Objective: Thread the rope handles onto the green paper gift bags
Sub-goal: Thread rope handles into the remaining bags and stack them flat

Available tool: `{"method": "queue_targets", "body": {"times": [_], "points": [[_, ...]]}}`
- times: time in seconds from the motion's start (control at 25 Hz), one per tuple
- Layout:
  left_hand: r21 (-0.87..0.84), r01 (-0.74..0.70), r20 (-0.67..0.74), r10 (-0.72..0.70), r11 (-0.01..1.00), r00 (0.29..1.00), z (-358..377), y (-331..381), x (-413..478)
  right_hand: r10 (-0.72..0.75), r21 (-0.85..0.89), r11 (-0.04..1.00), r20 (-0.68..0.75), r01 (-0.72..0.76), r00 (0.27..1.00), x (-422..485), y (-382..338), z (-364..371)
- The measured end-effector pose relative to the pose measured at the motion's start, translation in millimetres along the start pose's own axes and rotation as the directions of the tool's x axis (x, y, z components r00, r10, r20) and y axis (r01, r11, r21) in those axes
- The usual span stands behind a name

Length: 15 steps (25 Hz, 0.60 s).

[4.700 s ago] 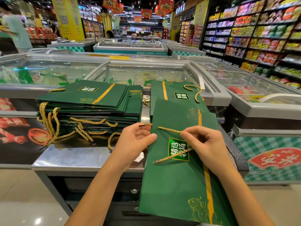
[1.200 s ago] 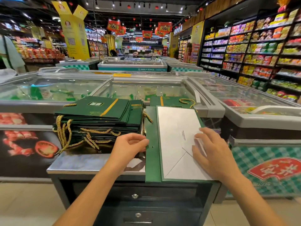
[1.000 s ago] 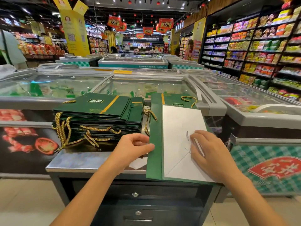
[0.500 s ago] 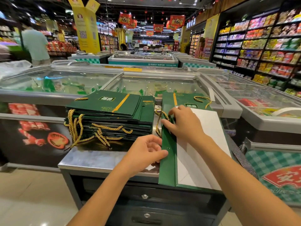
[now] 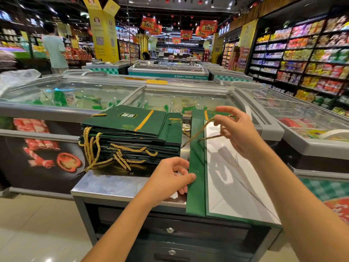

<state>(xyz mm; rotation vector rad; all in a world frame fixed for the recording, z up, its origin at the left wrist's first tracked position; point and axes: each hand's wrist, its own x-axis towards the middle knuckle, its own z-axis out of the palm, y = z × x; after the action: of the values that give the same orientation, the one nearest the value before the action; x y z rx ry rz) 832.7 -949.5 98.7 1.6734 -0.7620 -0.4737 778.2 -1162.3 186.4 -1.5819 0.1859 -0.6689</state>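
Showing a steel-topped cabinet (image 5: 113,184) in a supermarket aisle, seen from the head camera. Far behind the cabinet's left end stands a person in a pale green shirt (image 5: 54,52), back turned. Glass-lidded chest freezers (image 5: 75,95) run directly behind the cabinet. On the left half of the cabinet top lies a stack of green gift bags (image 5: 132,127), folded flat, with gold rope loops (image 5: 117,148) hanging from the stack's near side. At the middle of the cabinet's front edge the left hand (image 5: 170,178) pinches the left edge of a green paper gift bag (image 5: 196,195), thumb on top just beside a punched hole (image 5: 196,171) and fingers curled beneath. This bag lies flat on the right half of the cabinet top, with its green rim band to the left, its white panel (image 5: 236,176) facing up, and its near end overhanging the front edge. Above the far part of the cabinet's right half the right hand (image 5: 236,131) is raised clear of the bag, its bent fingers closed on a gold rope handle (image 5: 200,131). Both rope ends slope down toward the rim band; whether either touches it cannot be told. Well to the right of the cabinet stand stocked snack shelves (image 5: 311,59).
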Motion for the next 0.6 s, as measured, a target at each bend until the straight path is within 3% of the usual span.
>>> {"method": "queue_targets", "body": {"times": [0.2, 0.36, 0.48, 0.6], "points": [[-0.016, 0.008, 0.001, -0.008, 1.0, 1.0, 0, 1, 0, -0.036, -0.245, 0.967, 0.118, 0.064, 0.992, -22, -20, -36], [-0.04, 0.001, 0.012, -0.001, 0.999, 1.0, 1, 3, -1, 0.015, -0.66, 0.742, 0.184, 0.112, 0.983, -39, -3, -54], [-0.052, -0.008, 0.019, 0.009, 0.999, 1.0, 2, 4, -2, 0.051, -0.754, 0.653, 0.143, 0.075, 0.988, -50, 19, -55], [-0.049, -0.017, 0.019, 0.018, 0.999, 1.0, 3, 5, -4, -0.018, -0.801, 0.594, 0.088, 0.081, 0.996, -53, 30, -45]]}}
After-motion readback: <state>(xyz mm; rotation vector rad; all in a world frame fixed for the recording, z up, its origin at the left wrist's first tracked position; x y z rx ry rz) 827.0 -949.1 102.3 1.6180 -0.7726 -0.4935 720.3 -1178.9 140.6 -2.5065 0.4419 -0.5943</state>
